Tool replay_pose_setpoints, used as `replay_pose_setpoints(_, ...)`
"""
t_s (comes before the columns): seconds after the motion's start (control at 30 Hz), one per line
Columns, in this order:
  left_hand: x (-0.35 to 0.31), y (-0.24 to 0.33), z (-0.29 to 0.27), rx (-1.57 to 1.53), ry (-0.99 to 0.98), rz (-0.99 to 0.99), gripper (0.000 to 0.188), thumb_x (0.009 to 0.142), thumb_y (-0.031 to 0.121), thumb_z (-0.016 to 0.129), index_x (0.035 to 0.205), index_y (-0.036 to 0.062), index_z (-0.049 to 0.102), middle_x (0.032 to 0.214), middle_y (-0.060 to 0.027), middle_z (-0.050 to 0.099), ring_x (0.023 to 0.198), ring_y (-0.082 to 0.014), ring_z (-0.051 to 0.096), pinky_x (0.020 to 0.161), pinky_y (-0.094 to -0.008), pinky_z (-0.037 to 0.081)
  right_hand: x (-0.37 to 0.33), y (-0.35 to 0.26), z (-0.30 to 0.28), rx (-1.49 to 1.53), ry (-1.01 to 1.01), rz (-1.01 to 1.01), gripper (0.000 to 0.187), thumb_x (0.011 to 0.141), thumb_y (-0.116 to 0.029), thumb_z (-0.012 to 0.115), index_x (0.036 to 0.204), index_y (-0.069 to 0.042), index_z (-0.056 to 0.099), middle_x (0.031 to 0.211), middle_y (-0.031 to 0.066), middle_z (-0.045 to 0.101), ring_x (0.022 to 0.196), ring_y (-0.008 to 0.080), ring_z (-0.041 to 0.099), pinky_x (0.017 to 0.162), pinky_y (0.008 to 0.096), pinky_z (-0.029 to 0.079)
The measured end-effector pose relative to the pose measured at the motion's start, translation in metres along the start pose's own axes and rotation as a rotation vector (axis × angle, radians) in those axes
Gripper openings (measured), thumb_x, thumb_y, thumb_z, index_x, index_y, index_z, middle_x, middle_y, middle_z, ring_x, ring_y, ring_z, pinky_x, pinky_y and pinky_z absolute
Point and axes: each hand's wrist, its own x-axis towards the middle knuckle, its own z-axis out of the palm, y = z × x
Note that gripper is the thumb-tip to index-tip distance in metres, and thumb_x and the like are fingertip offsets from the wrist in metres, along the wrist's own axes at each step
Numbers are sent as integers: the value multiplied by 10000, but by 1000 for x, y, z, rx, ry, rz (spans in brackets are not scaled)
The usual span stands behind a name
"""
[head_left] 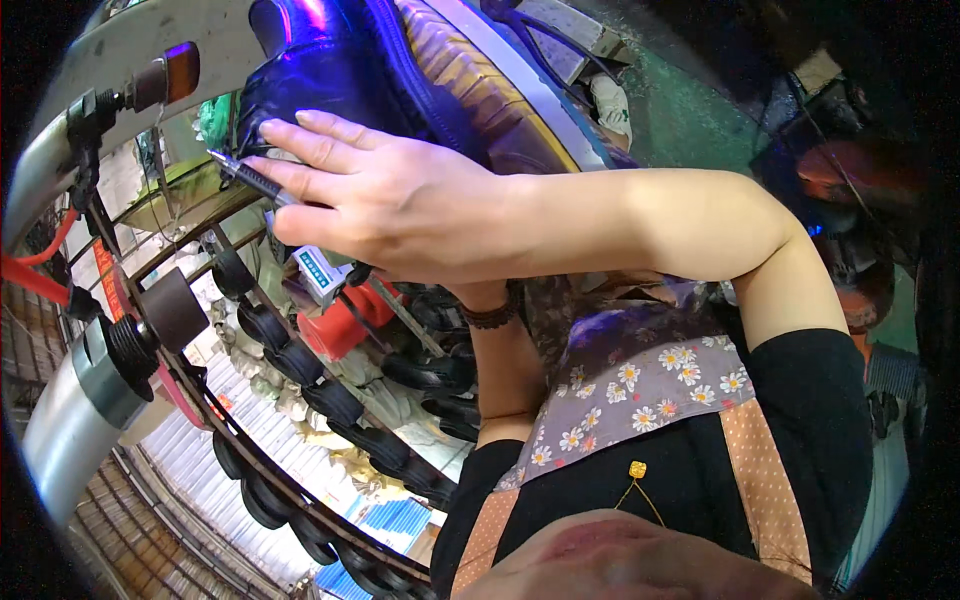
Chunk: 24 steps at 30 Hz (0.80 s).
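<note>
In the upper left, my right hand (385, 195) reaches across in front of me, its fingers closed around a slim dark pen-like tool (258, 180) with a pointed metal tip. Some of its fingers lie over a dark, shiny leather boot (330, 75), and the tool's tip is close to the boot's edge. My left forearm (508, 360), with a dark beaded bracelet at the wrist, comes up below the right one. The left hand itself is hidden behind my right hand and forearm, so its fingers and anything in them do not show.
Metal cylinders with dark brown ends (175, 308) jut in at the left near red cables (40, 275). A rack of black rounded pieces (335, 402) curves through the lower left. A small pale box (322, 272) sits below my right hand. Yellow-brown ribbed material (480, 75) lies beside the boot.
</note>
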Motion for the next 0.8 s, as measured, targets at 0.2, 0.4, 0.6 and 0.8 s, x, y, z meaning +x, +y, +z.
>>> replay_pose_setpoints(0.2,-1,-1,-2,189,22,23,591,1014,365,357,1504,93,172,1513,-46,276,1362,-196,312,1110,-356,288,0,-1,1,0,16,6,253,829,-123,550,1069,-45,548,1322,210,518,1309,380,434,1117,479,318)
replay_pose_setpoints(0.4,-1,-6,-13,751,62,183,580,1011,341,383,1497,85,197,1484,-49,330,1337,-196,350,1094,-346,311,-7,0,1,-111,-31,43,486,688,-165,726,1126,-84,534,1355,185,496,1355,385,364,1086,629,240)
replay_pose_setpoints(0.6,21,-14,-60,2258,-107,553,621,998,349,435,1495,64,197,1457,-67,373,1319,-215,378,1089,-345,315,-26,10,2,-109,8,226,824,538,-276,872,1253,-127,491,1382,210,453,1285,565,324,988,715,288)
replay_pose_setpoints(0.8,52,-30,-23,1438,54,494,901,743,313,782,1441,12,299,1279,-200,555,1150,-345,563,955,-408,446,-10,30,-29,298,295,424,654,642,-143,780,1207,-93,453,1284,201,519,1230,358,479,1049,402,365)
